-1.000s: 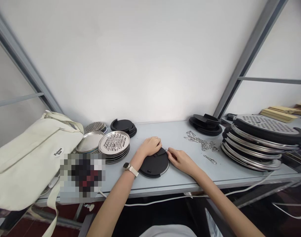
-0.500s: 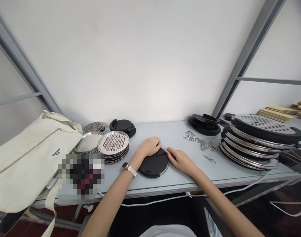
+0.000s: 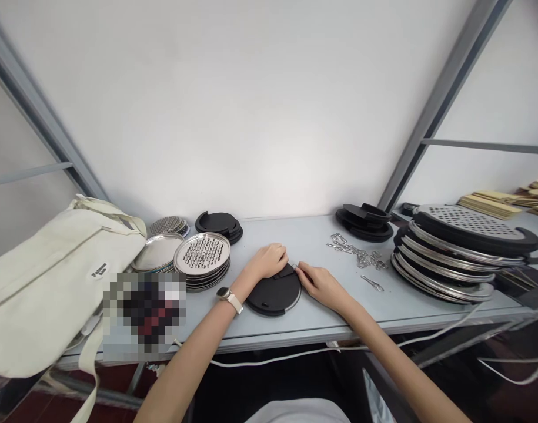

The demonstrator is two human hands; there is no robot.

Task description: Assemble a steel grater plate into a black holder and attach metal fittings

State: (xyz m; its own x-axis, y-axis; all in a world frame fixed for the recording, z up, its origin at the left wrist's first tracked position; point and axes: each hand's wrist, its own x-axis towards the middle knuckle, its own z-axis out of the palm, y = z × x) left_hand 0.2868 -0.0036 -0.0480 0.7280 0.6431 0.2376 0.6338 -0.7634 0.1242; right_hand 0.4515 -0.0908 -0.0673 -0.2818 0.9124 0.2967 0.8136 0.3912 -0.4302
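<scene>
A black round plastic disc (image 3: pixel 273 296) with a bright metal rim on its right side lies flat on the table in front of me. My left hand (image 3: pixel 271 262) wears a watch at the wrist and is closed over the disc's far edge, its fingertips hidden. At the disc's upper right edge, my right hand (image 3: pixel 316 283) pinches a small wire clip (image 3: pixel 294 267), of which only a loop shows. Several loose wire clips (image 3: pixel 359 255) lie in a pile to the right, with a single clip (image 3: pixel 372 283) nearer to me.
Left of the disc stands a stack of round metal grater plates (image 3: pixel 202 258), with black round holders (image 3: pixel 218 223) behind it. More black holders (image 3: pixel 364 220) and a tall stack of larger rimmed plates (image 3: pixel 467 252) stand at right. A cream bag (image 3: pixel 61 282) lies far left.
Both hands stay at the disc's far edge with hardly any movement. The whole view has shifted very slightly.
</scene>
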